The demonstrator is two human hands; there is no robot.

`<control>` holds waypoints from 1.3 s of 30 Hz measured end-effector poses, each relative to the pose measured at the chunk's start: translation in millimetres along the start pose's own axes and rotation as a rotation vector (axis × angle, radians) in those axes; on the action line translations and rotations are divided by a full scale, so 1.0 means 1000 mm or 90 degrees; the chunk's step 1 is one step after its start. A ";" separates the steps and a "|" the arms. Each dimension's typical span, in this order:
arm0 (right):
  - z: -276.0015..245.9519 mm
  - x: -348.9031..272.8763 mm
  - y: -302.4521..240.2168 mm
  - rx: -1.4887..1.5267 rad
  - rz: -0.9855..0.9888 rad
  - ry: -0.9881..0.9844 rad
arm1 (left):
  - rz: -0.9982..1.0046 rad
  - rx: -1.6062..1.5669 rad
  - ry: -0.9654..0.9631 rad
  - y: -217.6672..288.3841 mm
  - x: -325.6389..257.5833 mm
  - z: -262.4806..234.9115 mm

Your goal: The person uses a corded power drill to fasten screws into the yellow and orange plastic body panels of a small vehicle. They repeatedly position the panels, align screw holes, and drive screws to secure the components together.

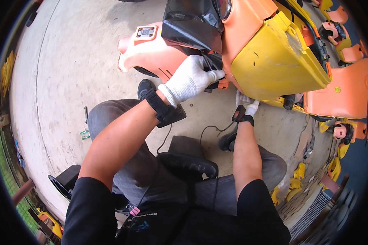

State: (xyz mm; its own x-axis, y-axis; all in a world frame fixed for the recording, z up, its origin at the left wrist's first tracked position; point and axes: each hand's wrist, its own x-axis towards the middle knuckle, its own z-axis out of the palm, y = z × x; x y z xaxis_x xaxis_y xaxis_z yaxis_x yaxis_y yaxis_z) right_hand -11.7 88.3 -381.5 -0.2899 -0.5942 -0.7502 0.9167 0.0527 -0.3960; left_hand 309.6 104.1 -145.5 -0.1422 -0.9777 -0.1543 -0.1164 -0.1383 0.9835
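Note:
An orange and yellow scooter body (280, 57) fills the upper right in front of me. My left hand (190, 79), in a white knit glove, is closed at the gap below a black plastic-covered part (192, 25), beside the orange front fender (151, 55). Something dark shows at its fingers, too hidden to name. My right hand (249, 105), also gloved, reaches under the lower edge of the yellow panel (274, 61). Its fingers are partly covered, so I cannot see what they hold. Small black devices with cables are strapped to both wrists.
Green-handled pliers (85, 134) and a dark slim tool (86, 114) lie on the concrete floor to my left. Yellow broken panels (294, 183) are piled at the lower right. More orange and yellow scooter parts (347, 53) stand along the right side.

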 end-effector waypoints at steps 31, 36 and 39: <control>-0.012 0.020 -0.003 -0.010 0.012 -0.024 | -0.070 -0.035 -0.010 0.004 0.000 -0.001; -0.003 0.007 -0.004 -0.043 0.019 0.010 | -0.068 -0.061 -0.014 0.005 -0.001 0.000; 0.009 -0.009 0.000 -0.053 0.020 0.066 | -0.082 -0.034 -0.005 0.012 -0.003 -0.001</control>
State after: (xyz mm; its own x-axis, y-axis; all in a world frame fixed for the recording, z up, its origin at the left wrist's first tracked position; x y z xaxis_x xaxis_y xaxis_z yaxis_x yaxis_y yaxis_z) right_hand -7.0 86.8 -370.0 -0.2924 -0.5048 -0.8122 0.9009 0.1394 -0.4110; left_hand 309.8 105.6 -132.7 -0.1374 -0.9499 -0.2806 -0.0819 -0.2714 0.9590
